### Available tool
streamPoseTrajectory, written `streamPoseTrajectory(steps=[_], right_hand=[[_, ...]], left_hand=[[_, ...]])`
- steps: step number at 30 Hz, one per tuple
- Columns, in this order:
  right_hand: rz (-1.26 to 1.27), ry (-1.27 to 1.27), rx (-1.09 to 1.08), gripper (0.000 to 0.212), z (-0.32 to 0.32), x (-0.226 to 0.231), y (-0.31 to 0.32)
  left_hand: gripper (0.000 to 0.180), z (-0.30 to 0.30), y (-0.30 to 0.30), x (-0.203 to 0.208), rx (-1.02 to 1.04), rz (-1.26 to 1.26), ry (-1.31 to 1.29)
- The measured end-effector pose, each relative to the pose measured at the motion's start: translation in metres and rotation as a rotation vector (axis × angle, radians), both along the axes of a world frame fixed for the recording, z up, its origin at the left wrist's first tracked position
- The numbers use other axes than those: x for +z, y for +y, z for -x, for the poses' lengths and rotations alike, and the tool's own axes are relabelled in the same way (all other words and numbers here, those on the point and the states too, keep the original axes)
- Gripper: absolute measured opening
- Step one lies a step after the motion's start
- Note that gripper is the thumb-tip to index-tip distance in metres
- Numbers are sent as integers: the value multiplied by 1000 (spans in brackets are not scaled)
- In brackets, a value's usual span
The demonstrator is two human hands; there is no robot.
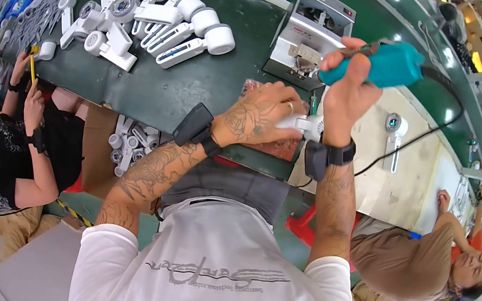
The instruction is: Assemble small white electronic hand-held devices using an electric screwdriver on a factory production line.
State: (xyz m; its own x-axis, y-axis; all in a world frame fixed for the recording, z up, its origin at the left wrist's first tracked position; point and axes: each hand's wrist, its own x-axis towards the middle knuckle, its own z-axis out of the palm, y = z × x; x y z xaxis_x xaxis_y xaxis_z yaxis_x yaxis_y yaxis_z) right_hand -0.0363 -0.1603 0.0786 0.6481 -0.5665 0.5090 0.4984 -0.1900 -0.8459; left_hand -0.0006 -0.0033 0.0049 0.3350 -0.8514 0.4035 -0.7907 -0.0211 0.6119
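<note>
We see the white unit [308, 125] lying over the reddish pad [276, 150] at the front of the green tabletop [214, 84], with the left grip [262, 114] spread across it, thumb on the near side and fingers on the far side, holding it down. Much of the unit is hidden under that palm, so we cannot tell how firmly it is pressed. The right grip [352, 93] is wrapped around the teal tool [391, 64], raised near the front of the grey metal machine [304, 49], its black cord [413, 145] trailing off to the right. We judge the unit to be light, stiff plastic — smooth enough to slide or roll on its round head if pinched carelessly. The body beside the neck looks the best place to take hold, leaving the head unsqueezed, since its rim or face might scratch. The tool should feel heavier and solid, and we would take it around its thick barrel, allowing for the cord's tug. Similar white pieces [218, 40] lie heaped to the left — hard-shelled too, we think, and liable to knock together — while a single spare piece [394, 142] lies apart on the right.
</note>
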Motion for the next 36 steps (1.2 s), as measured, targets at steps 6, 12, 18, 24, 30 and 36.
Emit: streamPoseTrajectory(steps=[6,12,18,24,30,36], right_hand=[[43,19,32,47,-35,-14,-2],[75,0,51,40,-37,-27,-1],[30,60,118,39,-30,-21,3],[-116,137,13,37,23,-7,7],[-109,116,24,47,36,-20,2],[-144,97,55,42,41,-28,1]], left_hand=[[43,-6,0,-6,-4,-55,-12],[42,-6,1,-9,4,-98,15],[45,-6,1,-10,14,-142,56],[45,-2,-1,-14,57,-48,5],[44,-7,0,-9,28,-34,8],[45,-6,-1,-9,22,-78,20]])
